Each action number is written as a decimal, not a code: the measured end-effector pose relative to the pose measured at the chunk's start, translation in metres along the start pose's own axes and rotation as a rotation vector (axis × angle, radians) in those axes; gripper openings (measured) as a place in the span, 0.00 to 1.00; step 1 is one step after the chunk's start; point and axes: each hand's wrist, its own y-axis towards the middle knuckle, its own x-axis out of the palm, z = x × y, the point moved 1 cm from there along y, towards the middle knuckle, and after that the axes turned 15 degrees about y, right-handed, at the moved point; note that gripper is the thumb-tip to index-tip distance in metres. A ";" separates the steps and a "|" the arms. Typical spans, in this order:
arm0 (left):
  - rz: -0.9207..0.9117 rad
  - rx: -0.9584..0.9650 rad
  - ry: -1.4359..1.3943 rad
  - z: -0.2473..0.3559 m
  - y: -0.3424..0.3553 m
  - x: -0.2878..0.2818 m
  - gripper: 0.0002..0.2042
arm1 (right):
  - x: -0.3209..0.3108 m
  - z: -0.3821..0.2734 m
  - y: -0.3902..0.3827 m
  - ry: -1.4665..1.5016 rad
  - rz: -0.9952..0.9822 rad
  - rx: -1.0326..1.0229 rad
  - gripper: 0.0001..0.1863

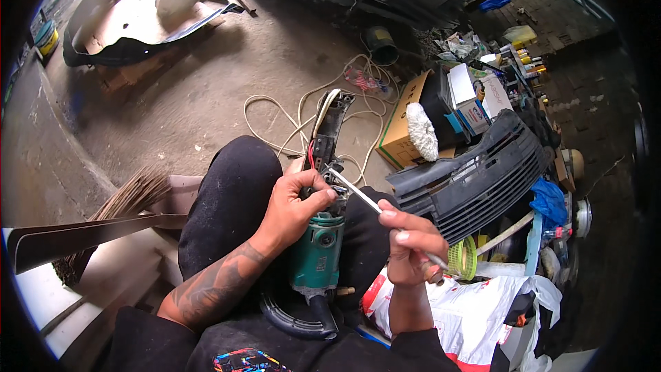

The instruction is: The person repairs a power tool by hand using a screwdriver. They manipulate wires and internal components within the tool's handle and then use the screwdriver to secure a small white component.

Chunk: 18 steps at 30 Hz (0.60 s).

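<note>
A green power tool point(313, 262) lies between my knees, its black loop handle toward me and its upper black housing opened, showing red and white wires. My left hand point(292, 210) is closed on the opened part, thumb and fingers at its top end near the wires. My right hand point(413, 248) grips a long, thin metal screwdriver point(361, 193), whose tip reaches into the opened housing just above my left hand. The exact point that the tip touches is too small to make out.
Looped cable point(268, 100) lies on the concrete floor point(172, 96). To the right are a cardboard box point(399, 124), white fluffy pad point(421, 131), black plastic grille point(468, 193) and white bags point(461, 303). A broom point(117, 213) is at left, a large panel point(110, 21) at upper left.
</note>
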 end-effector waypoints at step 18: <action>-0.018 -0.006 0.002 -0.005 -0.003 -0.001 0.09 | 0.008 0.010 0.020 0.162 0.092 0.255 0.06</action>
